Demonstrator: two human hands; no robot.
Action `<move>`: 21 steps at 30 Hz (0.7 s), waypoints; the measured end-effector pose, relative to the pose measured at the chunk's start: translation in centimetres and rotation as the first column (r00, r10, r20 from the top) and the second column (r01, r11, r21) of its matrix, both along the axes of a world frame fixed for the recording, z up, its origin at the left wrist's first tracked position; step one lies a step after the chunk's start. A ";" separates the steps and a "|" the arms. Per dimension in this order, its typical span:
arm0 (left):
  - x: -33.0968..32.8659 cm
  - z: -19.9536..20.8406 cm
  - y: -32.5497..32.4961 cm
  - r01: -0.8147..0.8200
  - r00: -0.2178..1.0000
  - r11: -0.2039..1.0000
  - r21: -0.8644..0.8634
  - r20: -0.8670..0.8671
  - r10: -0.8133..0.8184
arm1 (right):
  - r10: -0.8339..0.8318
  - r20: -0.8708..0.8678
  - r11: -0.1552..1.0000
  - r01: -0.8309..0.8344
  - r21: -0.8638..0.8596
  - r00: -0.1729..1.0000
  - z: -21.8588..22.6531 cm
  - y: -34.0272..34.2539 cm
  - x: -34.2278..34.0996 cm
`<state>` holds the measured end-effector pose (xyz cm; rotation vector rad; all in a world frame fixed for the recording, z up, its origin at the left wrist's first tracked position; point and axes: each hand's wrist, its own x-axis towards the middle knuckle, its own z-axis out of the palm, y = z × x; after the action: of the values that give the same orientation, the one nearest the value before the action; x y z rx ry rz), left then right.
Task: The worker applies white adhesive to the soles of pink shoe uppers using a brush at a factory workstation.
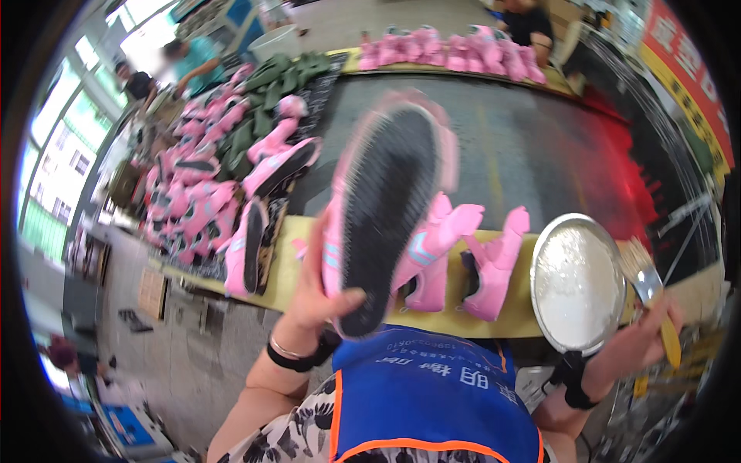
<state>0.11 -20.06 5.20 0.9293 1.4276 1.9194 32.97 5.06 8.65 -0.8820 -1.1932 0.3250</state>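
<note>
In my left hand (pixel 312 297) is a pink shoe (pixel 390 193), turned with its dark sole up toward me and slightly blurred. The thumb presses on one end of the sole and the fingers wrap its side. My right hand (pixel 644 336) grips the yellow handle of a paintbrush (pixel 647 282). Its pale bristles are beside the right rim of a round metal bowl (pixel 534 282), which holds a white liquid (pixel 577 285). Between the held shoe and the bowl, a pink shoe (pixel 498 274) stands on the yellow ledge (pixel 299 231); another pink shoe (pixel 434 285) is partly hidden.
Beyond the ledge lies a wide dark belt (pixel 486 154), lit red at its right. Left of it are heaped pink shoes (pixel 201 204) and green shoes (pixel 270 85). More pink shoes (pixel 455 52) line the far ledge, near a person in black (pixel 532 27). A person in teal (pixel 202 65) is far left.
</note>
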 end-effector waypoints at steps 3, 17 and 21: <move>-5.0 -1.0 -3.6 -0.332 0.917 0.941 0.067 -0.212 0.338 | -0.028 0.023 0.996 0.030 -0.085 0.999 -1.3 0.3 3.0; -15.5 -17.4 -10.8 -0.745 0.667 0.282 -0.604 -0.672 0.322 | 0.257 -0.241 0.928 -0.169 0.333 0.936 0.1 -1.3 9.8; -14.7 -16.8 -10.1 -0.774 0.632 0.187 -0.605 -0.719 0.288 | -0.068 0.088 0.925 0.030 0.379 0.994 0.7 -2.0 6.0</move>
<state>-14.55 -30.17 -11.56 0.2481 2.9991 0.8401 39.00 3.07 9.36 -0.5939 -1.2698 0.0051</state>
